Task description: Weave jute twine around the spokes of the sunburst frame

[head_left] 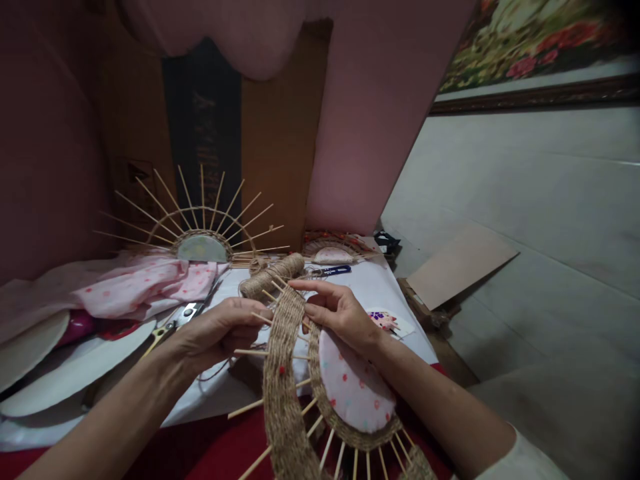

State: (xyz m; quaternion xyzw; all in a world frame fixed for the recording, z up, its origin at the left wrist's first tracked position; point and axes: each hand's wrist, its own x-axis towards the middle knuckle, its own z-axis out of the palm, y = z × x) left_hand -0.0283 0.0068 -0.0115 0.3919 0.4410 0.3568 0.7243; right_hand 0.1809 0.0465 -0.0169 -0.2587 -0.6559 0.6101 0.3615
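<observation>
A half-round woven fan (284, 373) of jute twine and thin wooden sticks is held up near the table's front edge. Its centre is a half disc of pink spotted cloth (354, 383), ringed by a twine band. My left hand (233, 327) is closed at the fan's outer left side, its fingertips pinching near a stick end. With thumb and fingers, my right hand (340, 310) grips the top of the woven band. A small red dot (282, 369) shows on the outer band. Just behind the hands lies a spool of jute twine (273, 277).
Scissors (173, 327), spotted cloth (150, 287) and white card pieces (80, 373) lie at left. Behind them stands an unfinished stick fan (203, 247). A blue-handled cutter (333, 271), another fan (333, 255) and a pincushion (384, 320) are towards the right. Cardboard (280, 147) leans behind.
</observation>
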